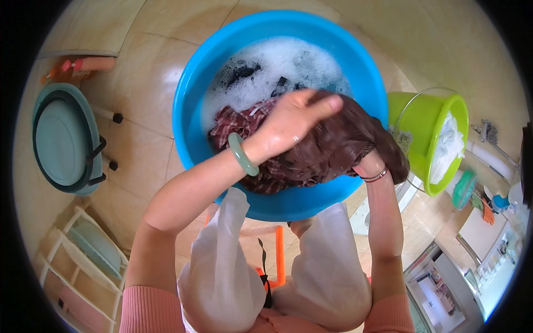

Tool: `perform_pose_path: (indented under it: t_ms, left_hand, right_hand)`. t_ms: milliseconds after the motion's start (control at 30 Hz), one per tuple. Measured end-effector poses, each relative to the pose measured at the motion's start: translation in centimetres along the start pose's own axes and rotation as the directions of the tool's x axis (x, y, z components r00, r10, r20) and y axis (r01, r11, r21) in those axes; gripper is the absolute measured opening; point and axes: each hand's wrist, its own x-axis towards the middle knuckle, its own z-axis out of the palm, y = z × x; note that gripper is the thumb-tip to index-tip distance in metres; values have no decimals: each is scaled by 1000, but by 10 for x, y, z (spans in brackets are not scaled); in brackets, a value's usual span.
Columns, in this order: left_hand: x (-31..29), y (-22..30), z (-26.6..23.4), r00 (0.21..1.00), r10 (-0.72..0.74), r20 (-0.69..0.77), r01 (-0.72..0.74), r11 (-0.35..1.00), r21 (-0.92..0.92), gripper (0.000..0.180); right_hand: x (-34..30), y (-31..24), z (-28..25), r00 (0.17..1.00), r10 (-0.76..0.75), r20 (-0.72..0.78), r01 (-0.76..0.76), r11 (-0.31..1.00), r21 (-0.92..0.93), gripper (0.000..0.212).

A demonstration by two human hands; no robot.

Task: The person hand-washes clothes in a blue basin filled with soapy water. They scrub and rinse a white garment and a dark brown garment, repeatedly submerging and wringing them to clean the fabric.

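1. The brown cloth (347, 130) lies bunched and wet-looking over the near right part of the blue tub (191, 72), its right end reaching across the tub's right rim. That end would be better gathered inside the rim, so that drips fall into the tub.

2. The left hand (288, 125) is over the top of the cloth, thumb spread away from the fingers. The fingertips are hidden, so I cannot tell whether it grips. A flat, firm palm would probably control the slippery folds best.

3. The right hand (369, 164) goes into the folds near the right rim. Its fingers are covered; whether they are clamped on cloth, I cannot tell. Supporting the heavy bunch from inside seems sensible.

4. Plaid cloth (230, 123) spreads toward the left rim, meeting the suds (311, 58). Whether it joins the brown piece is unclear, so separate the layers gently before pulling.

5. The bangle (240, 154) and bracelet (375, 176) could snag; steer loose fabric clear of both.

6. White trousers (222, 266) are just beside the near rim, so slow, low movements should limit splashing.
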Motion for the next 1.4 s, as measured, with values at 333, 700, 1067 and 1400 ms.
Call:
perform_pose_path:
  t_ms: [333, 700, 1067, 1400]
  left_hand:
    - [-18, -6, -139, 810, 19, -587, -19, 1000, 7, 38]
    - [-21, 77, -49, 985, -85, -153, 29, 940, -341, 35]
    - [7, 95, -7, 991, 65, 117, -26, 952, -305, 11]
    - [19, 65, -78, 973, 38, -226, -4, 989, 148, 21]
  right_hand:
    - [-137, -16, -98, 861, -183, -474, 362, 875, 321, 44]
    - [-37, 9, -20, 719, -232, -655, 93, 966, -239, 38]
    - [13, 24, 90, 813, -383, -437, 117, 845, -523, 39]
    - [-1, -24, 37, 666, -109, -738, 434, 861, 264, 32]
